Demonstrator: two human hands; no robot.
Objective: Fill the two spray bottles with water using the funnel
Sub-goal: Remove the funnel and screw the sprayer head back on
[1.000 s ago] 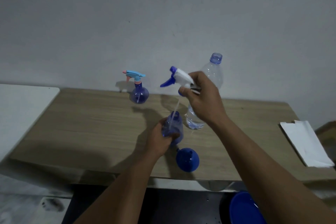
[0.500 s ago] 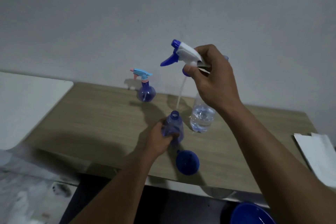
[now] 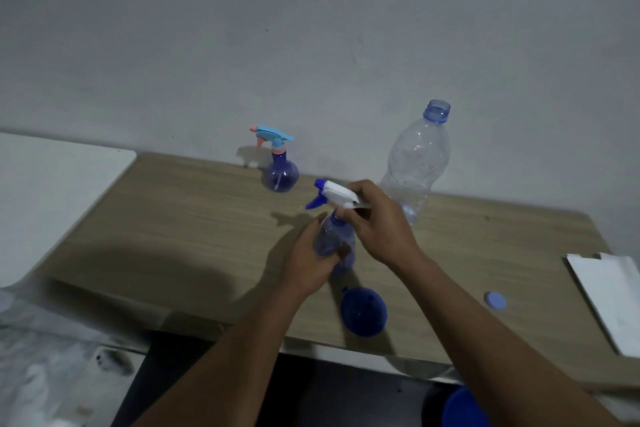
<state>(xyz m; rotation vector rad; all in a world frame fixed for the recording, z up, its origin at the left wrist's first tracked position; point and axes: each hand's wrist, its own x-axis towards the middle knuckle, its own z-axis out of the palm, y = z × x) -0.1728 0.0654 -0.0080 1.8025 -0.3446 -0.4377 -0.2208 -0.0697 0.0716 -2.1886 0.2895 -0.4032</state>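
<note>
Two spray bottles; single funnel, water bottle, cap

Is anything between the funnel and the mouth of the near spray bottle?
Yes. The white spray head, gripped by the right hand, sits at the neck of the near spray bottle and covers its mouth. The left hand holds the body. The funnel lies on the table nearby.

Near spray btl upright, white trigger head at neck, far spray btl by wall, funnel at front edge
</note>
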